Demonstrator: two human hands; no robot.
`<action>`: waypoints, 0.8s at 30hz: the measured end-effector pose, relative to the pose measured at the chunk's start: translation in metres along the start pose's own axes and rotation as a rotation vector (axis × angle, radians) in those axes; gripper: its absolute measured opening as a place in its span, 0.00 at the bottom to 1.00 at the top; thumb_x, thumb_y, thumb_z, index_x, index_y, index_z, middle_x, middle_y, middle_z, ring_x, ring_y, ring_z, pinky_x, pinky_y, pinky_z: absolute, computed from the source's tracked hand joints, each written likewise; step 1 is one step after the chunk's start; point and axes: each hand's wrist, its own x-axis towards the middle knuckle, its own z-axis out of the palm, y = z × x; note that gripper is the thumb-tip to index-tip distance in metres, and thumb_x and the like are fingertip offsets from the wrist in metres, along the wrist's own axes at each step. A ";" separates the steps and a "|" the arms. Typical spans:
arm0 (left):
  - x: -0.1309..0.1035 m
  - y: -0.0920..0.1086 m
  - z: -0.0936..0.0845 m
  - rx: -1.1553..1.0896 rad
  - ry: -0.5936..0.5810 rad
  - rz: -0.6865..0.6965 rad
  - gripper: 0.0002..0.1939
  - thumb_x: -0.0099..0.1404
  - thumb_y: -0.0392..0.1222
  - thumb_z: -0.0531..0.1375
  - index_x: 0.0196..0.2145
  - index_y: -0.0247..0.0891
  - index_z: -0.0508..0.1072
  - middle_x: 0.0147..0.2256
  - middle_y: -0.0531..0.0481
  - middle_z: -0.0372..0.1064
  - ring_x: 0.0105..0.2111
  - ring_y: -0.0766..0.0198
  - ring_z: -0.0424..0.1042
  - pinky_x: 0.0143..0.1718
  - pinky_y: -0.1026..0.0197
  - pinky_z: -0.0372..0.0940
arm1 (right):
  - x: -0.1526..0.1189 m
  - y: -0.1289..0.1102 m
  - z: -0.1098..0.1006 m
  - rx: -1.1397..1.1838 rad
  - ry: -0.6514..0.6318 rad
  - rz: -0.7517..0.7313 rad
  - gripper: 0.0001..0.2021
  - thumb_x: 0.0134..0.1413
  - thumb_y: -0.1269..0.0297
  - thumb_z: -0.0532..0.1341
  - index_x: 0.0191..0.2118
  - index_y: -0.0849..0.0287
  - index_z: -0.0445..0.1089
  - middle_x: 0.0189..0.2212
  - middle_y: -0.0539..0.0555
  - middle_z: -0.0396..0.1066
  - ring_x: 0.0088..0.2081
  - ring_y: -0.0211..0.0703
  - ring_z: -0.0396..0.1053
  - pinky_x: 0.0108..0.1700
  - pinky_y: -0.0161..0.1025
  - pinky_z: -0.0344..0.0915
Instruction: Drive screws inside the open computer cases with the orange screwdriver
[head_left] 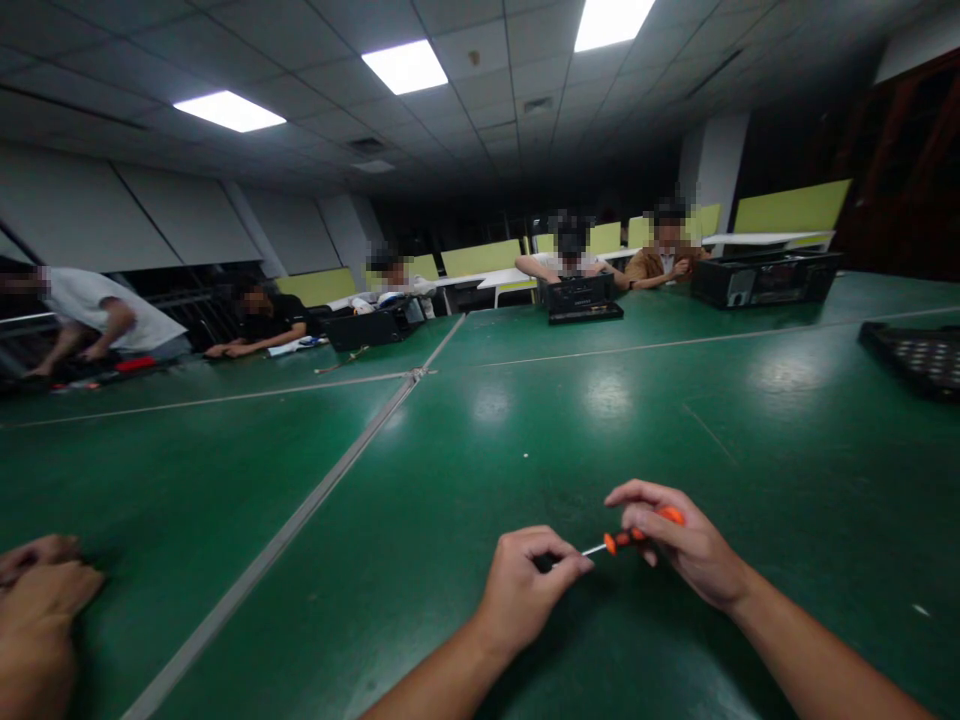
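Observation:
My right hand holds a screwdriver by its orange and black handle, with the index finger lifted away from it. The bare metal shaft points left toward my other hand. There, my left hand is closed in a pinch around the tip end of the shaft. Its fingers hide the tip, and a dark patch between thumb and forefinger is too unclear to name. Both hands are just above the green table.
Another person's hands rest at the left edge. A black perforated panel lies at the right. Across the table, several people work by black computer cases, one large case at the far right. A grey seam strip crosses the tabletop.

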 end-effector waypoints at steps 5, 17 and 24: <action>0.000 0.004 0.000 -0.020 0.060 -0.043 0.12 0.58 0.44 0.66 0.20 0.35 0.75 0.21 0.51 0.71 0.24 0.66 0.68 0.29 0.65 0.59 | 0.000 0.001 -0.001 -0.014 -0.008 0.011 0.20 0.57 0.51 0.65 0.46 0.63 0.72 0.24 0.49 0.65 0.23 0.35 0.60 0.24 0.31 0.57; 0.001 0.003 0.000 -0.022 0.036 -0.038 0.09 0.54 0.42 0.68 0.22 0.35 0.77 0.22 0.51 0.71 0.24 0.66 0.67 0.29 0.66 0.58 | -0.001 -0.003 0.000 -0.062 -0.033 -0.001 0.20 0.56 0.50 0.65 0.46 0.62 0.72 0.26 0.48 0.63 0.24 0.34 0.60 0.24 0.32 0.57; 0.001 -0.003 0.002 -0.091 -0.038 -0.143 0.21 0.67 0.49 0.56 0.21 0.35 0.73 0.18 0.53 0.65 0.19 0.68 0.64 0.24 0.66 0.58 | 0.000 -0.004 0.002 -0.077 -0.038 0.011 0.22 0.56 0.49 0.64 0.46 0.64 0.71 0.23 0.48 0.64 0.22 0.34 0.59 0.25 0.32 0.56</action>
